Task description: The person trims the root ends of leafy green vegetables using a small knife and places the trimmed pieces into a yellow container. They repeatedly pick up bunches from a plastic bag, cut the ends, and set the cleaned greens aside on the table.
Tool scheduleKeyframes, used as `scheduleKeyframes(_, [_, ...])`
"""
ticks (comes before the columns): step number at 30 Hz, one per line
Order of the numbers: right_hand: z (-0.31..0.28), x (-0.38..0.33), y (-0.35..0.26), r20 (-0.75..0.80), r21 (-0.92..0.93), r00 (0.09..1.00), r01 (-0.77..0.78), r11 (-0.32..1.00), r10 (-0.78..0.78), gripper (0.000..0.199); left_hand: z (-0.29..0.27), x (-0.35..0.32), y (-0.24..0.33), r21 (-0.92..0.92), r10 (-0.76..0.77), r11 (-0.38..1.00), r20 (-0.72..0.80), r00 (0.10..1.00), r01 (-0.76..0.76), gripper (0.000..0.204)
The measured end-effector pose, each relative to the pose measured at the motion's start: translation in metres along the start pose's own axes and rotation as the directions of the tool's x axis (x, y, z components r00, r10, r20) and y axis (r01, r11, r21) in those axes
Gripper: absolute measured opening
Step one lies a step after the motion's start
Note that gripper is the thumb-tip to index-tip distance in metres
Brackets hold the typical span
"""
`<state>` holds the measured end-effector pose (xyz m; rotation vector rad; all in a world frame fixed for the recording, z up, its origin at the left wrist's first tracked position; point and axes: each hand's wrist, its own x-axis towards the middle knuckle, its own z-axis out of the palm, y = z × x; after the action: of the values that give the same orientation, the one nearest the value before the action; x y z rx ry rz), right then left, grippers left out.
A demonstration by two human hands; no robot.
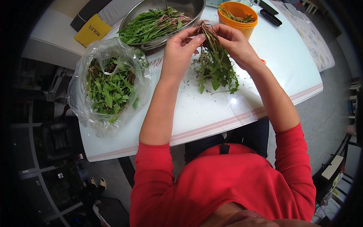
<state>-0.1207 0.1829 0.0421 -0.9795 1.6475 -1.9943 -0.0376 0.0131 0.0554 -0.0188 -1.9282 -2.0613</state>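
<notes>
A bunch of leafy greens (216, 67), looking like dandelion plants, hangs with its root end up and its jagged leaves down over the white table (151, 125). My left hand (185, 47) pinches the reddish stems near the top. On the other side, my right hand (234, 43) holds the same root end, its fingers partly behind the stems. Dark crumbs of soil (194, 73) lie scattered beneath the plant. To the left, an open clear plastic bag (77, 89) holds more greens (109, 92). Trimmed-looking greens (153, 28) fill a metal bowl (199, 5) behind my left hand.
Beyond my right hand stands an orange tub (245, 27) with plant scraps inside. A black case (270, 17) lies near the far right edge. A yellow bag (92, 30) sits beyond the plastic bag. The table's curved front edge runs close to my body.
</notes>
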Motion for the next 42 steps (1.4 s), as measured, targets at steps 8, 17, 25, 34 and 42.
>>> scheduleKeyframes(8, [-0.004,-0.017,-0.001,-0.246,-0.426,0.91,0.207,0.881,-0.333,0.019,-0.01,0.004,0.001,-0.168,0.002,0.986,-0.143,0.99,-0.026,0.014])
scheduleKeyframes(17, [0.017,-0.033,-0.002,-0.155,-0.581,0.874,0.296,0.758,-0.46,0.016,-0.01,0.003,0.0,-0.208,-0.019,0.978,-0.163,0.986,-0.016,0.014])
scheduleKeyframes(25, [0.003,-0.038,-0.003,-0.147,-0.57,0.89,0.28,0.773,-0.431,0.01,-0.017,0.004,0.004,-0.237,0.036,0.967,-0.213,0.976,-0.087,0.015])
scheduleKeyframes(34, [-0.071,0.008,-0.027,-0.001,-0.876,0.793,0.294,0.383,-0.61,0.012,-0.028,0.008,0.007,-0.308,0.037,0.944,-0.26,0.965,-0.119,0.023])
scheduleKeyframes(42, [-0.04,-0.059,-0.034,0.165,-0.87,0.979,0.088,0.486,0.119,0.021,-0.036,0.01,0.01,-0.458,0.126,0.873,-0.119,0.985,-0.167,0.026])
